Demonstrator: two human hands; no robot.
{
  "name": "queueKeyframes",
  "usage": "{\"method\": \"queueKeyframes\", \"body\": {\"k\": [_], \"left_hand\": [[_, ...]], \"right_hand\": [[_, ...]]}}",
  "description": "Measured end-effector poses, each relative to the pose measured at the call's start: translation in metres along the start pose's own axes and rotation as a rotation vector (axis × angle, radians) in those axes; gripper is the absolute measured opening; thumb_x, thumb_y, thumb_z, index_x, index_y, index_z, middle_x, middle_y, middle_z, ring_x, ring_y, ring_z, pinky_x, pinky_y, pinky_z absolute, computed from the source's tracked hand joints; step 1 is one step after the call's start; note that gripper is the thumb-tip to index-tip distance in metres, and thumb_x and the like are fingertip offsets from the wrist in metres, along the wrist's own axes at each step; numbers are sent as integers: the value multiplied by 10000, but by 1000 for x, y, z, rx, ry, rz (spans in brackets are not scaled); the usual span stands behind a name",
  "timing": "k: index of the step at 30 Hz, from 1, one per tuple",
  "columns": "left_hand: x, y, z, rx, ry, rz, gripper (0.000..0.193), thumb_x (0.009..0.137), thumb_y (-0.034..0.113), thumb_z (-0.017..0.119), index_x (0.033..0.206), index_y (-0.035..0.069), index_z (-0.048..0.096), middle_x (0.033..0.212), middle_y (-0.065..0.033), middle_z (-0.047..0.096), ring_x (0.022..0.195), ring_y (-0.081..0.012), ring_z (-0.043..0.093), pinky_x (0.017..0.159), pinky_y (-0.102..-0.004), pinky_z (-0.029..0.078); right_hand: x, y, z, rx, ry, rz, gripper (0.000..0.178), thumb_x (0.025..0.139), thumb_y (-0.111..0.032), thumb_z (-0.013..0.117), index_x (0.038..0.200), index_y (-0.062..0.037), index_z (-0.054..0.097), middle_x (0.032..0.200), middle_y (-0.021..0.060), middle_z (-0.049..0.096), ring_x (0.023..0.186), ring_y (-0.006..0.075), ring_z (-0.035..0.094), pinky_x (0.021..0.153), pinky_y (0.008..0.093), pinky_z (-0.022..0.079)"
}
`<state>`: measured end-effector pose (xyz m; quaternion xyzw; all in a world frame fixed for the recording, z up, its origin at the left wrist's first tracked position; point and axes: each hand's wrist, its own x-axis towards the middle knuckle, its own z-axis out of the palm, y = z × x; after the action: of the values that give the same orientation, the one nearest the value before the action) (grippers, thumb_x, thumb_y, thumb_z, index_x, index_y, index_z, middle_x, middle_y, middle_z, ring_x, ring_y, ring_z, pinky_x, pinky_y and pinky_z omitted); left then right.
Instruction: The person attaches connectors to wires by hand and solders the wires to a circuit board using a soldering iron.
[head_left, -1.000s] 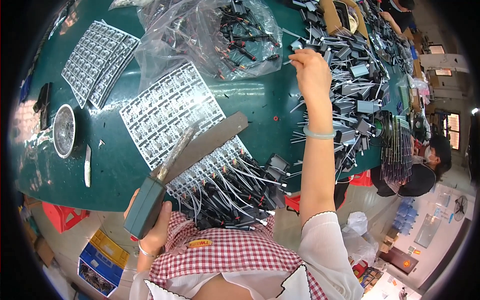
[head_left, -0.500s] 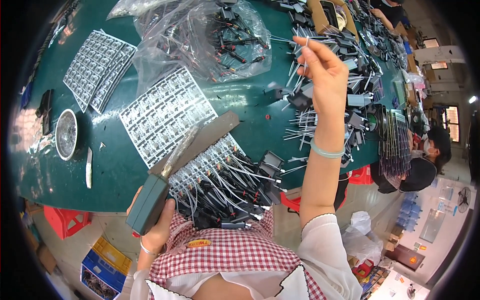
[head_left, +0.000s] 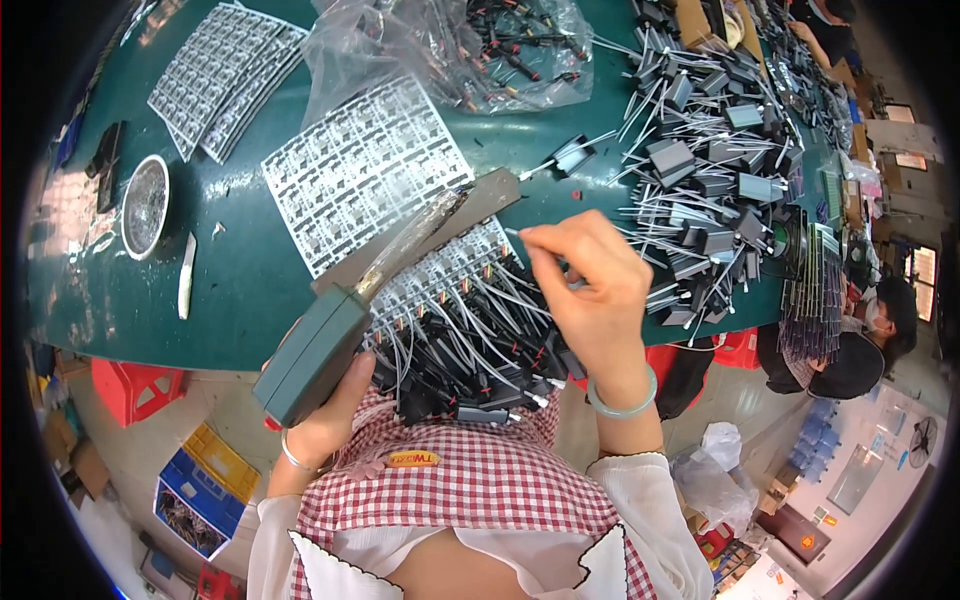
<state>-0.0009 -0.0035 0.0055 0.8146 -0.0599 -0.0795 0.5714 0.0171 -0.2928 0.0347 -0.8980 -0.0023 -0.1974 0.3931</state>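
Green tabletop (head_left: 240, 310) spreads under everything, with a big pile of grey boxes (head_left: 700, 160) on the right. A printed board (head_left: 360, 150) lies in the middle, under a flat grey strip (head_left: 488, 202). The left hand (head_left: 325, 425) is wrapped around a green tool (head_left: 315, 350). The right hand (head_left: 590, 275) pinches something thin and white near the board. Fixing wires along its edge seems in hand; next calls for steady fingers. Half a second ago, that right hand was up by the pile.

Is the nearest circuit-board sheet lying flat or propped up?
Flat: the circuit-board sheet lies face up on the green table, its rows plainly showing, though a grey strip crosses part of it.
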Motion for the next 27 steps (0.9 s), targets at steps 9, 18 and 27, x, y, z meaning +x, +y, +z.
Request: {"method": "queueKeyframes", "body": {"k": [9, 18, 27], "left_hand": [[-12, 3, 7, -95, 129, -110, 239, 809, 37, 792, 1035, 3, 724, 945, -91, 728, 810, -171, 665, 723, -318, 526], [-9, -3, 4, 80, 5, 60, 276, 732, -35, 779, 998, -40, 708, 963, -144, 709, 852, -265, 704, 747, -333, 557], [-5, 1, 1, 164, -149, 207, 267, 770, -20, 752, 1027, -51, 687, 1011, -142, 684, 854, -212, 649, 774, -306, 509]], "right_hand": [[-2, 14, -4, -289, 46, -110, 228, 738, 80, 722, 926, -43, 683, 792, 85, 570, 730, 267, 600, 616, 382, 484], [-31, 8, 27, -224, -49, -99, 209, 721, 94, 759, 882, -29, 709, 732, 70, 552, 617, 221, 582, 536, 346, 461], [-34, 5, 30, -300, -72, -111, 199, 713, 82, 771, 865, -20, 693, 728, 71, 539, 609, 217, 572, 522, 342, 446]]}}
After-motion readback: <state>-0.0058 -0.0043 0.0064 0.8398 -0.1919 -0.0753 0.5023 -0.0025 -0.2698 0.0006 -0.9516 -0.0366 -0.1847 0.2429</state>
